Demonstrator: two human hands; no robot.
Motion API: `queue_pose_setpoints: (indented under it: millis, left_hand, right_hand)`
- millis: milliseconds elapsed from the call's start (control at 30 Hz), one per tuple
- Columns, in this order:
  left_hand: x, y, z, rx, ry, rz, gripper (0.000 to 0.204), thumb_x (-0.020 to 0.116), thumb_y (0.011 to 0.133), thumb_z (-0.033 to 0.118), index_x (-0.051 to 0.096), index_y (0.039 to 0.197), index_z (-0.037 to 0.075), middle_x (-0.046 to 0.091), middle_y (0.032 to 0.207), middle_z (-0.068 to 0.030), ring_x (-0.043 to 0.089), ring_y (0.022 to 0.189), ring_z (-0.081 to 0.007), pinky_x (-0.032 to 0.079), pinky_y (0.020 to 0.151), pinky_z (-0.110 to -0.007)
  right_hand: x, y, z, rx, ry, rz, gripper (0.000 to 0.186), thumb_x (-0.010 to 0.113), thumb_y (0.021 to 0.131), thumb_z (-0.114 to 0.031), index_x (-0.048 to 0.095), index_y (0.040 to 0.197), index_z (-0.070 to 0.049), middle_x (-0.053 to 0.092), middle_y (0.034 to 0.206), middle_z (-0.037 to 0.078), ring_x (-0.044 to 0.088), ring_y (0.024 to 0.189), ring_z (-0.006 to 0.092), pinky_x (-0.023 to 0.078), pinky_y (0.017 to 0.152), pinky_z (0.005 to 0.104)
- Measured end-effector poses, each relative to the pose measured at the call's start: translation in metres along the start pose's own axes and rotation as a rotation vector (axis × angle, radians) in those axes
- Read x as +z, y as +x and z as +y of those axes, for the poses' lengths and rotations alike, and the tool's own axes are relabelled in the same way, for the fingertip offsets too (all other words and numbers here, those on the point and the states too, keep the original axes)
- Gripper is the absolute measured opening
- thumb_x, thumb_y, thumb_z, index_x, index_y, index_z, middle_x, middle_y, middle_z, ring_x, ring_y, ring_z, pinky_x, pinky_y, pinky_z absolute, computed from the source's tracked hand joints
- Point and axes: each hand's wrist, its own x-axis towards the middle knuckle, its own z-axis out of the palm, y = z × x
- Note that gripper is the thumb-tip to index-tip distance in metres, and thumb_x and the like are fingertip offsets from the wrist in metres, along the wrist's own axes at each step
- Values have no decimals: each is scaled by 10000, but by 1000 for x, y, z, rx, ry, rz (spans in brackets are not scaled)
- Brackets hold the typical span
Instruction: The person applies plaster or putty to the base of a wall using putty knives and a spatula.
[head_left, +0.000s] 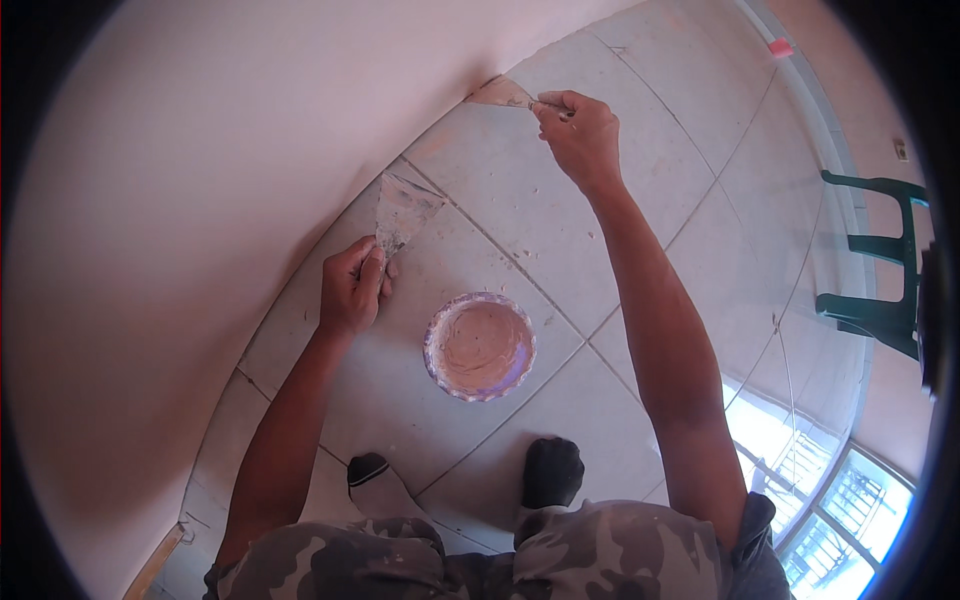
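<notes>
My left hand [352, 287] is closed round the handle of a putty knife [404, 212], whose wide, smeared blade points away from me near the foot of the wall. Farther off, my right hand [580, 140] grips a second putty knife [500, 93]. That blade reaches left to the base of the pale wall [200, 200] and seems to touch it. On the floor between my arms stands a round purple-rimmed bowl [432, 340] holding pinkish filler paste [476, 340], with paste smeared along its rim.
Pale tiles [500, 230] cover the floor, with small crumbs scattered over them. My feet in dark-toed socks [552, 472] are just behind the bowl. A green plastic chair [885, 250] stands at the right, near a thin cable [787, 385] and a bright window [855, 500].
</notes>
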Motion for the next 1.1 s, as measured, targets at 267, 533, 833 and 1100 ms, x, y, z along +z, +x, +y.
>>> queue_pose_setpoints:
  millis: [267,533,833,1100]
  left_hand:
    - [-2,-3,-4,-13,10,-10,276,411,1035,132,612,982,-49,589,747,-62,514,555,-89,416,504,-248]
    - [-1,-1,-8,-24,-20,-32,274,406,1032,127,608,958,-42,586,744,-64,512,554,-89,420,503,-251]
    - [-6,5,7,-107,-53,-18,248,409,1027,128,593,948,-19,584,702,-60,501,511,-76,410,471,-240]
    - [-14,-3,102,-289,-265,-277,209,406,1040,165,534,1075,3,602,703,-101,479,434,-81,405,405,-228]
  right_hand:
    - [2,3,-14,-38,10,9,307,667,894,-205,721,1088,26,729,805,105,709,720,145,540,670,269]
    - [-40,-16,-8,70,148,81,264,687,882,-175,726,1047,27,734,814,105,698,700,142,546,665,265]
    - [-40,-49,-9,49,182,-45,295,698,881,-147,705,1133,8,724,900,88,659,829,143,519,797,270]
    - [-71,-140,-27,90,929,-85,322,602,923,-1,619,1240,56,618,1181,115,592,1043,178,492,916,314]
